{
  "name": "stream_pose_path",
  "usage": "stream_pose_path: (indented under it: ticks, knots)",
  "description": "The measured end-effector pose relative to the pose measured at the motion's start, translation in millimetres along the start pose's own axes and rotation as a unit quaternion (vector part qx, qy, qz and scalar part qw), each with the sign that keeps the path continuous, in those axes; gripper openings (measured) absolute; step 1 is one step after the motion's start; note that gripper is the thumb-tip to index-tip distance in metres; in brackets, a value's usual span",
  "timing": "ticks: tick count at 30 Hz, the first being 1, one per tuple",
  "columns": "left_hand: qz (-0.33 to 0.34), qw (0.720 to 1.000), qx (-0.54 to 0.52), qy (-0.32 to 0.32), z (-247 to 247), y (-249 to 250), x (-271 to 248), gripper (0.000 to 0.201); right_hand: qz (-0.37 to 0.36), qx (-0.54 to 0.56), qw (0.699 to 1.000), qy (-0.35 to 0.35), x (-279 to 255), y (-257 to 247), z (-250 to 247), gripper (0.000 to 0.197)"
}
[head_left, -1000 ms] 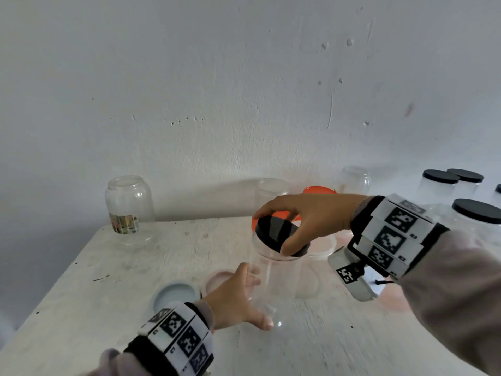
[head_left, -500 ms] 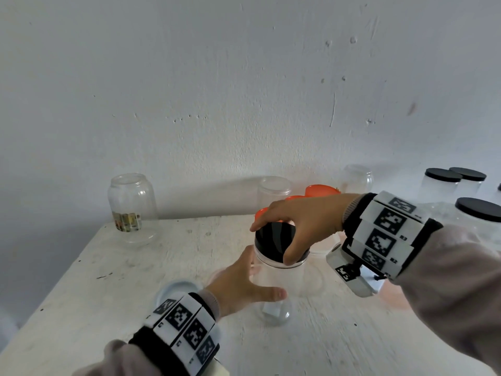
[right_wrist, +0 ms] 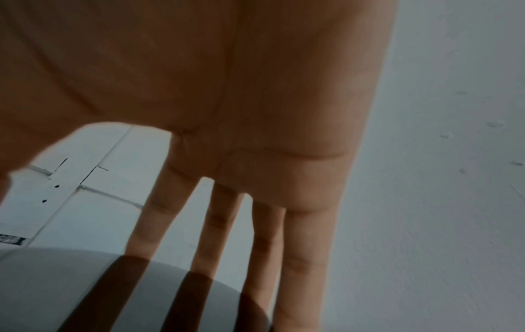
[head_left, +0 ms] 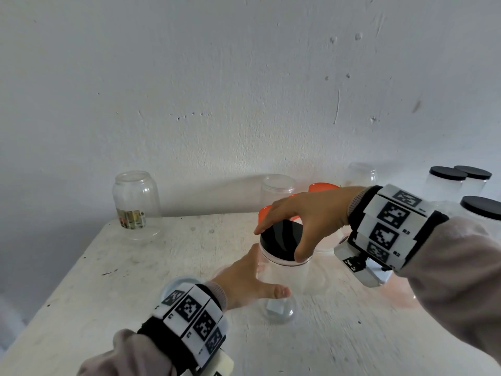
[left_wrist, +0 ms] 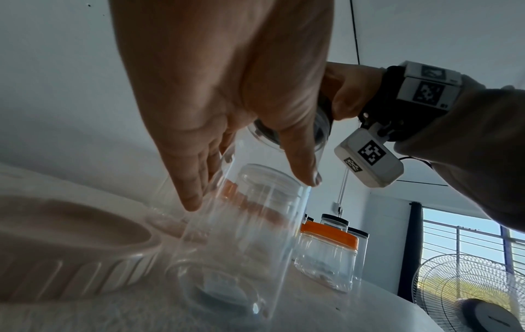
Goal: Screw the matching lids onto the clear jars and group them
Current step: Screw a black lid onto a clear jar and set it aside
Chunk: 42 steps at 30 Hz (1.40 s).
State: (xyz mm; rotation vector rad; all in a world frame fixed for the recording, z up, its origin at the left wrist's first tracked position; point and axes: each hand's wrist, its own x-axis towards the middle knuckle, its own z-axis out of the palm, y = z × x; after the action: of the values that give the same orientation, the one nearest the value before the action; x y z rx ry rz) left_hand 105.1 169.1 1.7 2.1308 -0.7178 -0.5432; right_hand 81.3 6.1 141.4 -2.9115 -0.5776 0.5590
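Note:
A tall clear jar [head_left: 284, 286] stands on the white table [head_left: 130, 280] in the middle of the head view. A black lid [head_left: 287, 234] sits on its mouth. My right hand [head_left: 279, 244] comes from the right and grips the lid's rim between thumb and fingers. My left hand [head_left: 268, 275] holds the jar's body, thumb in front and fingers behind. The left wrist view shows the left hand [left_wrist: 250, 192] against the clear jar [left_wrist: 250, 242]. In the right wrist view my fingers [right_wrist: 301, 258] reach over the lid [right_wrist: 56, 292].
A labelled glass jar [head_left: 135, 202] stands at the back left and an open clear jar [head_left: 276, 188] at the back wall. Orange-lidded jars [head_left: 322, 187] sit behind my right hand, black-lidded jars [head_left: 447, 183] at the far right. A pale lid [head_left: 173, 284] lies by my left wrist.
The tilted black lid has come down flat onto the jar's mouth. My left hand has slid from the jar's base up round its body, thumb now across the front.

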Motion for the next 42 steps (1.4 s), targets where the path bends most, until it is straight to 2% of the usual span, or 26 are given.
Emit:
stream_pose_path:
  ticks: [4, 11, 17, 21, 27, 30, 36, 39, 42]
  knots:
    - [0.007, 1.0, 0.004, -0.004, 0.1, -1.6, 1.5, 0.11, -0.001, -0.007, 1.0, -0.003, 1.6, 0.2, 0.1, 0.067]
    - [0.012, 1.0, -0.012, 0.001, 1.3, -1.7, 1.7, 0.117, 0.052, -0.024, 0.998, 0.022, 6.3, -0.6, 3.2, 0.064]
    - [-0.001, 1.0, -0.002, 0.001, 0.9, -2.6, 2.5, 0.108, 0.08, -0.047, 0.996, 0.001, 5.2, -7.5, 1.5, 0.067]
    - [-0.002, 1.0, 0.004, 0.005, 1.7, -3.3, 3.5, 0.109, 0.069, -0.07, 0.995, -0.026, 1.8, -6.9, -1.5, 0.078]
    - [0.009, 1.0, 0.007, 0.013, 2.6, -5.4, 3.3, 0.114, 0.078, -0.063, 0.995, 0.028, 5.0, -6.5, 5.7, 0.069]
    - [0.006, 1.0, 0.012, 0.011, 1.9, -5.2, 3.7, 0.118, 0.095, -0.059, 0.993, 0.048, 5.4, -7.9, 10.9, 0.071]
    - [-0.002, 1.0, 0.012, 0.014, 2.8, -5.5, 4.8, 0.112, 0.082, -0.077, 0.993, -0.041, 1.2, -7.2, -0.6, 0.087]
    - [0.0, 1.0, 0.006, 0.017, 3.3, -5.1, 3.8, 0.112, 0.062, -0.083, 0.995, -0.018, 3.0, -6.2, -1.3, 0.083]
    - [0.001, 1.0, 0.007, 0.02, 3.5, -5.3, 3.5, 0.109, 0.075, -0.075, 0.994, 0.003, 4.9, -5.3, 1.5, 0.079]
